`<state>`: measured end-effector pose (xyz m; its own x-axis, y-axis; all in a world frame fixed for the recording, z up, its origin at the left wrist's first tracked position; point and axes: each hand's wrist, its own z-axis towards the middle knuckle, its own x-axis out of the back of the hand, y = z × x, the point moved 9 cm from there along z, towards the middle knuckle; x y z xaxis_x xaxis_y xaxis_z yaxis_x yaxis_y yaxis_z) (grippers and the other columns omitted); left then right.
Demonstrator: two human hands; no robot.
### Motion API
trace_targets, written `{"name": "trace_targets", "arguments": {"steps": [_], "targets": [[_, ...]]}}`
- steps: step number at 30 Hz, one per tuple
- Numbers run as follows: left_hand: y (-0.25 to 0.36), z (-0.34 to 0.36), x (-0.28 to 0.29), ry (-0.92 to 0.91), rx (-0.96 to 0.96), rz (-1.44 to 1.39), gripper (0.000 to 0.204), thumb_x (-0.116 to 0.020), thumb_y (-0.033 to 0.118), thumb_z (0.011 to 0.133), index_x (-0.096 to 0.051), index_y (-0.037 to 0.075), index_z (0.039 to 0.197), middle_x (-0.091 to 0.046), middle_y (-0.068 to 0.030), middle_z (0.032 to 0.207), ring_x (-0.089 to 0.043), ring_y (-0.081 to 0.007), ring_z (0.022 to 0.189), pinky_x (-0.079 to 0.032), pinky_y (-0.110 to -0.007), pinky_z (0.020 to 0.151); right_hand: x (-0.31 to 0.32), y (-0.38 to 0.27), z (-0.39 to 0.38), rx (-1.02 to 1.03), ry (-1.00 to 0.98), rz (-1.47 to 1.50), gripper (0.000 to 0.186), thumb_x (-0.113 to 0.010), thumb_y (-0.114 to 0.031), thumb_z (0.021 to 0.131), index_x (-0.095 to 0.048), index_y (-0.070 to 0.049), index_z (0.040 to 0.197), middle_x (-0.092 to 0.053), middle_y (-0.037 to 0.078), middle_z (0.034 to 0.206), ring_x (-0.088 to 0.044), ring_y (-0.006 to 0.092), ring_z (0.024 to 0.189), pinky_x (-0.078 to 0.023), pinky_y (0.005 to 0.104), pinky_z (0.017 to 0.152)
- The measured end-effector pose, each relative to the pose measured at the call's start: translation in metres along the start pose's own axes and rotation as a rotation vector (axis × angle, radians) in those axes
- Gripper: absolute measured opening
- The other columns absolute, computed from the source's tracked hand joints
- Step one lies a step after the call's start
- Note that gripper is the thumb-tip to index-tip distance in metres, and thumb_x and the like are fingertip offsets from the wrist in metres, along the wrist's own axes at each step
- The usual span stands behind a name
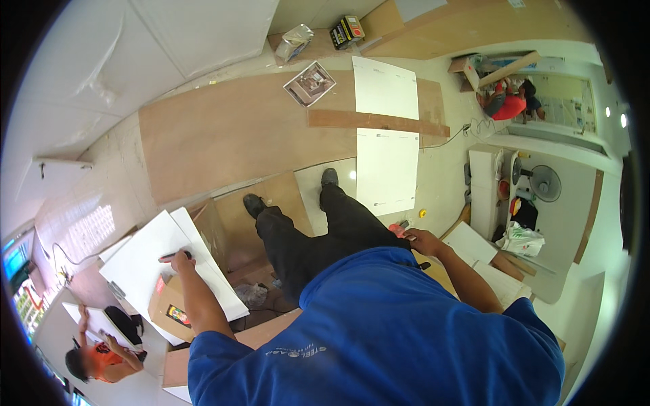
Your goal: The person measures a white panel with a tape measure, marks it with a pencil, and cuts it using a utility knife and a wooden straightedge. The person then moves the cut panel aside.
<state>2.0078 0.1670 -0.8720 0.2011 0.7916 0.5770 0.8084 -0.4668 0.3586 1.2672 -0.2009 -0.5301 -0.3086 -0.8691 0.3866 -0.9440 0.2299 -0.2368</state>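
Note:
My left hand is closed round a slim red-and-black tool, held over a stack of white sheets. Just below that hand, a brown cardboard box rests on the sheets. Beside my right hip, my right hand has its fingers bent at a small red thing with dark parts; its kind is not plain. Ahead of my feet, two white sheets and a long narrow brown strip lie on brown board covering the floor.
A printed picture sheet lies on the board. Far off are a black box and a plastic-wrapped packet. A fan stands at right. One co-worker handles a white panel at lower left; another person in red crouches far right.

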Motion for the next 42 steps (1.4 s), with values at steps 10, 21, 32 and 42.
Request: {"name": "trace_targets", "arguments": {"steps": [10, 21, 32, 42], "targets": [[0.002, -0.196, -0.063, -0.53, -0.331, 0.072, 0.011, -0.063, 0.018, 0.076, -0.056, 0.012, 0.082, -0.057, -0.0061, 0.074, -0.056, -0.022, 0.066, -0.046, -0.04, 0.053, 0.033, 0.056, 0.094, 0.146, 0.035, 0.199, 0.043, -0.06, -0.007, 0.089, -0.061, -0.003, 0.132, -0.071, 0.016, 0.122, -0.07, 0.0252, 0.109, -0.055, 0.0374, 0.095], [-0.09, -0.599, -0.279, -1.014, -0.884, 1.156, 0.04, -0.069, 0.025, 0.085, -0.062, -0.004, 0.112, -0.068, -0.0172, 0.091, -0.068, -0.0284, 0.078, -0.053, -0.041, 0.068, 0.068, 0.074, 0.119, 0.376, -0.021, 0.292, 0.05, -0.062, -0.034, 0.098, -0.058, -0.006, 0.139, -0.061, 0.021, 0.138, -0.058, 0.0366, 0.129, -0.045, 0.045, 0.111], [-0.028, -0.683, -0.386, -0.96, -1.129, 1.522, 0.042, -0.078, 0.037, 0.085, -0.063, -0.001, 0.078, -0.062, -0.0136, 0.069, -0.061, -0.0255, 0.065, -0.048, -0.041, 0.064, 0.078, 0.085, 0.137, 0.303, -0.097, 0.384, 0.059, -0.054, -0.043, 0.099, -0.053, -0.01, 0.147, -0.049, 0.022, 0.151, -0.05, 0.0403, 0.137, -0.039, 0.047, 0.116], [-0.003, -0.692, -0.507, -1.17, -0.992, 1.939, 0.034, -0.081, 0.03, 0.08, -0.062, 0.001, 0.077, -0.059, -0.0103, 0.063, -0.062, -0.0236, 0.058, -0.048, -0.039, 0.056, 0.127, 0.032, 0.141, 0.171, 0.136, 0.65, 0.057, -0.063, -0.041, 0.095, -0.058, -0.006, 0.14, -0.059, 0.022, 0.137, -0.054, 0.0383, 0.132, -0.044, 0.0459, 0.111]]}}
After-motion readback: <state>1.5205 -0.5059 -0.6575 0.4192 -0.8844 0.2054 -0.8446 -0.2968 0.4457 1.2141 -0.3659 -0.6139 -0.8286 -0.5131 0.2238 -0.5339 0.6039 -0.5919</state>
